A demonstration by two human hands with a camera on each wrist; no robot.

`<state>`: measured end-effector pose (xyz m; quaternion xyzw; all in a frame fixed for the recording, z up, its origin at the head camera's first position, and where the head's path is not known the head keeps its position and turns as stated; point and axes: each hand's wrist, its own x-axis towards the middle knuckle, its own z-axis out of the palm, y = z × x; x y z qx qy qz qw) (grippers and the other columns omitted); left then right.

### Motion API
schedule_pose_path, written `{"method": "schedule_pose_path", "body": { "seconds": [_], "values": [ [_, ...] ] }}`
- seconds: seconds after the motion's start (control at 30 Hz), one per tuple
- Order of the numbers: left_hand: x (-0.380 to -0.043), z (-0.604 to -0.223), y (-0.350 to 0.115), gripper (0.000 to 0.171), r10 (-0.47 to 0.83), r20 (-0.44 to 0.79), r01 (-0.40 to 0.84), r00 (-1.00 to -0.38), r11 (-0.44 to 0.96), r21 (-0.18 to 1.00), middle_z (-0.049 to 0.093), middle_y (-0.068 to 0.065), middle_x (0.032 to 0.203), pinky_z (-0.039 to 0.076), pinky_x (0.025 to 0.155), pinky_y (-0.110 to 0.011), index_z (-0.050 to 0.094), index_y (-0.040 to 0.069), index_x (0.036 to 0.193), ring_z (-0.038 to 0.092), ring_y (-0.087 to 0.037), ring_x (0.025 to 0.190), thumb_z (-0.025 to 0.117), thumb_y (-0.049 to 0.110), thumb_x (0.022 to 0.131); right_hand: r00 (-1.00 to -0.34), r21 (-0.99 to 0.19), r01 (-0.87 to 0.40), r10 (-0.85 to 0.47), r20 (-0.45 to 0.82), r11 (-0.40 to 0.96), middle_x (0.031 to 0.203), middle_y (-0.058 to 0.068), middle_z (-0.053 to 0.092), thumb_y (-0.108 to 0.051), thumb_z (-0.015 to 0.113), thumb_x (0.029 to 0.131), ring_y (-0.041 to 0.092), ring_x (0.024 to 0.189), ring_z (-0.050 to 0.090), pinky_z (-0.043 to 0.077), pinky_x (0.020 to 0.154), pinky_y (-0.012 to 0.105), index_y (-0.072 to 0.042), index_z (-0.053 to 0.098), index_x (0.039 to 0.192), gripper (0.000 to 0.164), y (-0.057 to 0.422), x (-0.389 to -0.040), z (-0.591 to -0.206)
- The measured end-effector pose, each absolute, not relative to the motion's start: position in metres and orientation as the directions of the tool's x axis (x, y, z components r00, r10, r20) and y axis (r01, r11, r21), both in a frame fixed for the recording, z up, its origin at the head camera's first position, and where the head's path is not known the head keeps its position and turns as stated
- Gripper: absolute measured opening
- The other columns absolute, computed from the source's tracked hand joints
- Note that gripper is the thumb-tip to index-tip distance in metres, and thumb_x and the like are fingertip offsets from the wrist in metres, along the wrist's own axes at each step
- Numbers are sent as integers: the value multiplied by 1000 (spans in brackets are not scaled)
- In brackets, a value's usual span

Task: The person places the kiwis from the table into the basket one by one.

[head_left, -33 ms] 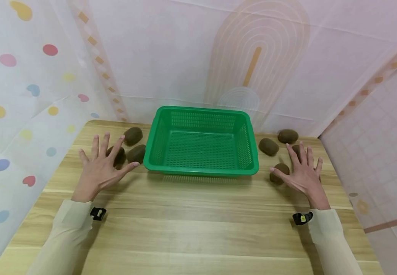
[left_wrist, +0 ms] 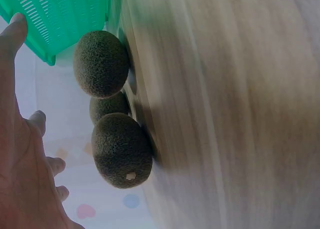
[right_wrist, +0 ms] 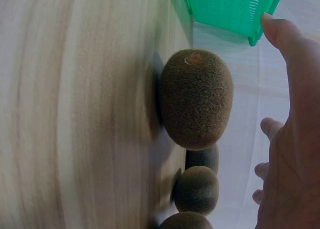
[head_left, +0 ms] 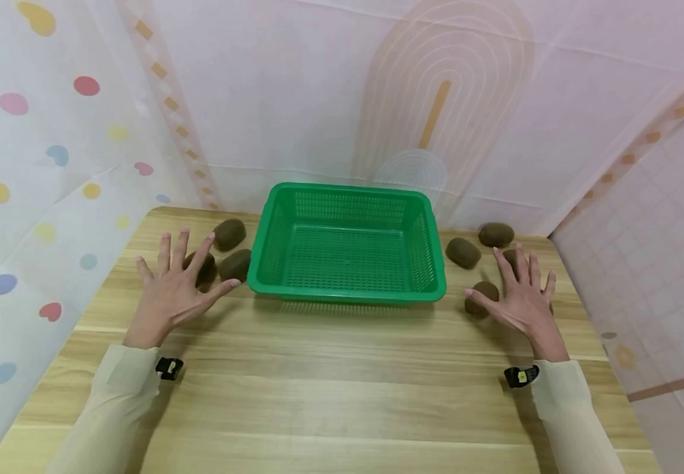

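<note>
My left hand [head_left: 171, 289] is spread over the table's left side, fingers straight and apart, with nothing in its grasp. Three brown kiwis lie by it: one kiwi [head_left: 206, 271] partly under the fingers, another kiwi [head_left: 235, 266] beside the thumb tip, and a third kiwi [head_left: 230, 235] farther back. In the left wrist view a gap shows between palm and kiwis. Likewise spread and holding nothing, my right hand [head_left: 522, 299] is above several kiwis. Its thumb overlaps the nearest kiwi [head_left: 484, 297], and its fingers partly hide another kiwi [head_left: 510, 259].
Between the hands, toward the back, stands a green plastic basket [head_left: 347, 296] with slotted walls and nothing inside. Two more kiwis, a nearer kiwi [head_left: 463, 253] and a farther kiwi [head_left: 496, 235], lie right of it. Patterned cloth [head_left: 294, 99] hangs behind the wooden table [head_left: 342, 395].
</note>
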<state>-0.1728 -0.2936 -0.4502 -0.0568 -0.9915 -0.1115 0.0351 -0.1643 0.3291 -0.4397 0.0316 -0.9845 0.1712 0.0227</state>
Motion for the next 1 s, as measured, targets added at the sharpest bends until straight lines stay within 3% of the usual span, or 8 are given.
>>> {"method": "schedule_pose_path", "body": {
  "seconds": [0.2,0.47,0.57,0.73,1.0],
  "values": [
    [-174,-447,-293,96,111,91,132,-990,956,263,-17,-9,172,-5,107,-88,-1,38,165,-24,-39,156,50,76,93,-997,-346,-71,-51,65,936,173,13,-14,-71,60,90,48,157,-12,-10,112,82,-26,8,167,103,329,-164,-438],
    [-174,-439,-284,92,136,88,161,-987,895,417,-15,-10,173,-2,119,-76,-1,33,166,-26,-35,156,51,67,99,-998,-364,-47,-28,56,930,172,15,-17,-70,57,92,50,156,-11,-6,113,81,-25,6,167,102,335,-161,-437],
    [-176,-437,-276,88,157,90,181,-983,873,453,-11,-15,173,5,120,-75,-2,32,166,-20,-40,157,48,64,102,-999,-388,-33,-14,52,921,171,15,-18,-68,58,93,51,156,-11,-6,114,81,-23,5,167,102,338,-159,-437],
    [-175,-435,-268,84,166,79,182,-983,817,547,-4,-14,174,16,111,-83,-1,35,166,-7,-46,158,49,58,103,-999,-415,-11,6,40,910,171,16,-18,-68,59,93,53,155,-9,0,114,81,-23,2,167,103,340,-157,-439],
    [-183,-437,-259,79,183,100,201,-978,695,690,5,-11,174,16,117,-77,3,33,166,3,-43,159,51,50,106,-998,-466,20,45,42,885,171,22,-15,-63,61,94,58,153,-5,8,110,84,-19,0,167,105,350,-156,-442]
  ]
}}
